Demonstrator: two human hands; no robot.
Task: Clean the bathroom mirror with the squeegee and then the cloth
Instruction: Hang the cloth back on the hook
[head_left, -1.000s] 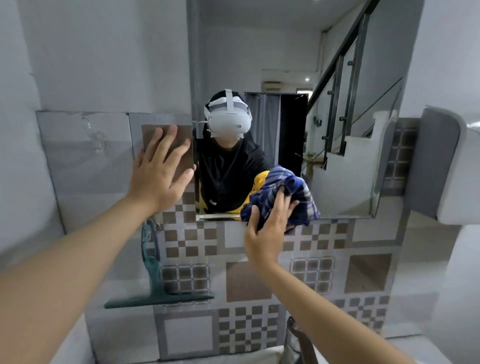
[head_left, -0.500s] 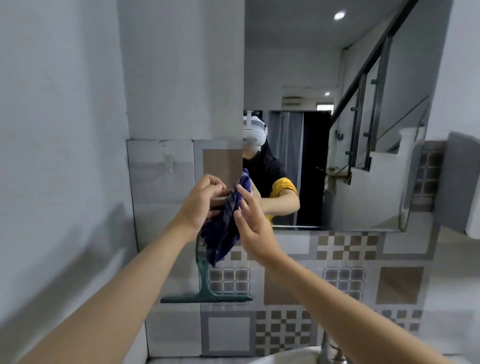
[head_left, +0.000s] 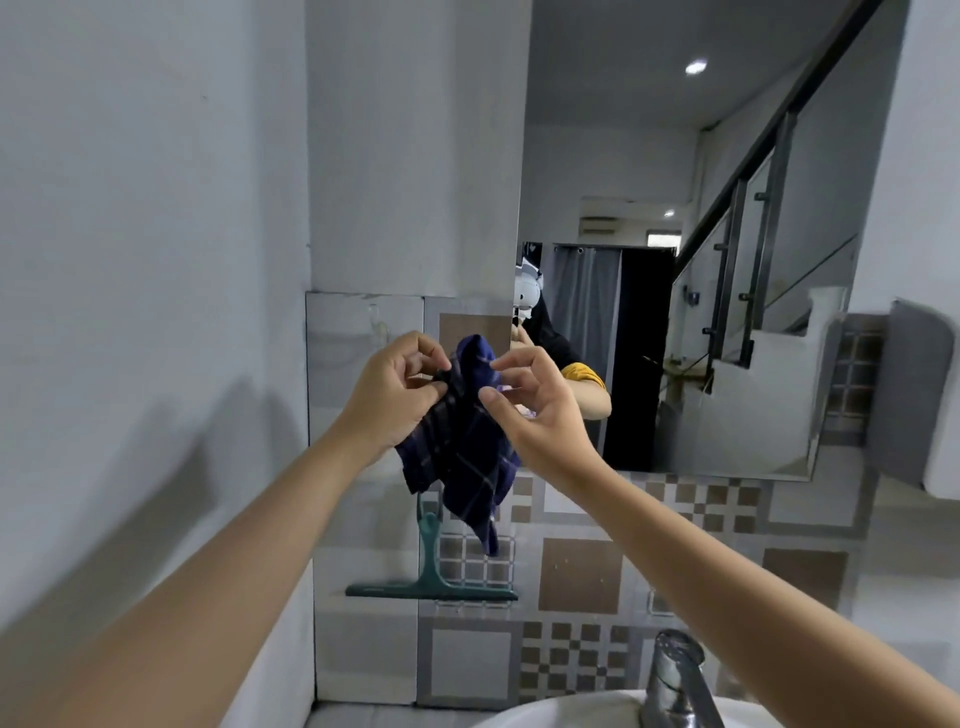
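Observation:
A dark blue checked cloth (head_left: 462, 452) hangs in the air in front of the tiled wall, left of the mirror (head_left: 675, 260). My left hand (head_left: 395, 395) pinches its upper left edge. My right hand (head_left: 530, 405) holds its upper right part with thumb and fingertips. The cloth droops down between both hands. A green squeegee (head_left: 431, 571) hangs on the tiled wall just below the cloth, blade at the bottom, its handle top hidden behind the cloth. The mirror reflects a person with a headset, a staircase and a dark doorway.
A chrome tap (head_left: 675, 680) and the rim of a white basin (head_left: 561, 714) sit at the bottom right. A plain grey wall (head_left: 145, 260) closes the left side. A grey and white fixture (head_left: 924, 405) juts out at the right edge.
One second ago my right hand pressed the cloth on the mirror's lower edge and my left palm lay flat on the wall. Both hands have since come together, holding the cloth away from the glass.

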